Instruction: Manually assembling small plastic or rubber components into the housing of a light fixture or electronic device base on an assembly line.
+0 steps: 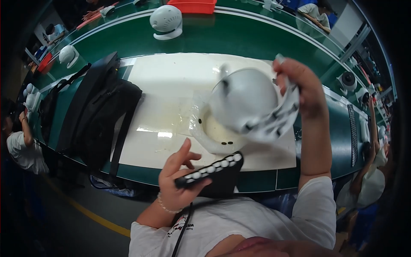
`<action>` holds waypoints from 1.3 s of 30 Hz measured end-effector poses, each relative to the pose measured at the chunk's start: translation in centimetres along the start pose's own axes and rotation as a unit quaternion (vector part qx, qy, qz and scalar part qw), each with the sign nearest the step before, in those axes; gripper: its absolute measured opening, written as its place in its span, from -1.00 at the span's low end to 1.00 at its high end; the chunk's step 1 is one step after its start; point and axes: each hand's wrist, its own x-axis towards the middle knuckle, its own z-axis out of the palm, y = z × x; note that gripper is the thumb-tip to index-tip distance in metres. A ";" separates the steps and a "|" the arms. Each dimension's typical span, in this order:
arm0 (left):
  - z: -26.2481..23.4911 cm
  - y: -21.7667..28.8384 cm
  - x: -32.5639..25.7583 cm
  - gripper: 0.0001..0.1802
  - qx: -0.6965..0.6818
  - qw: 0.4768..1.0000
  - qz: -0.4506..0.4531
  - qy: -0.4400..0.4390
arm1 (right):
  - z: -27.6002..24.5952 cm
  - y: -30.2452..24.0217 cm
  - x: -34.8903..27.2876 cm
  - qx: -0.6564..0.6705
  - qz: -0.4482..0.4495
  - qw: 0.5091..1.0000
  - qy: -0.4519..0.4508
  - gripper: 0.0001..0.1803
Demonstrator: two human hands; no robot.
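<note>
Device, white and round-bodied, held tilted above the right half of a white mat by the person's right hand; that grip is closed on the device's far right edge, finger detail blurred. Its long axis appears to slant across the mat: the smooth dome points toward the mat's middle, and the base, marked with black patches, toward the mat's near right corner. The tilt seems chosen to leave the base exposed. Beneath, on the mat, sits a pale ring bearing small black ovals, probably there to cradle something round; whether ring and device touch cannot be told. Over the mat's near edge, the left hand pinches a black strip with its thumb, index finger stretched away; a row of white round pieces faces up, likely for easy reach. Left of the mat lies a black bag; beyond its far edge, on the green counter, stands a similar white unit, a red bin behind it.
</note>
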 end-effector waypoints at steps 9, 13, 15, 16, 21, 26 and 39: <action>-3.4 -0.2 0.2 -0.48 -0.109 0.976 -0.168 0.090 | -7.7 10.7 12.6 -0.655 -0.415 0.600 0.197 -0.85; -4.3 -1.1 0.8 -0.35 -0.080 0.983 -0.155 0.060 | -12.2 11.7 13.4 -0.744 -0.247 0.596 0.173 -0.87; -4.7 -1.3 0.9 -0.36 -0.087 0.980 -0.168 0.067 | -12.8 11.6 13.2 -0.734 -0.117 0.648 0.169 -0.73; -4.8 -1.4 1.0 -0.37 -0.094 0.976 -0.180 0.076 | -13.4 12.3 13.0 -0.752 -0.065 0.636 0.164 -0.63; -4.8 -1.7 1.8 -0.41 -0.095 0.976 -0.188 0.045 | -14.3 12.9 12.4 -0.728 0.029 0.663 0.170 -0.44; -5.9 -1.2 2.0 -0.46 -0.030 0.982 -0.187 0.021 | -9.0 9.9 14.7 -0.778 0.140 0.603 0.107 -0.58; -7.7 -1.4 2.3 -0.60 -0.027 0.970 -0.238 -0.035 | 5.6 14.1 28.9 -0.689 0.057 0.721 -0.045 -0.50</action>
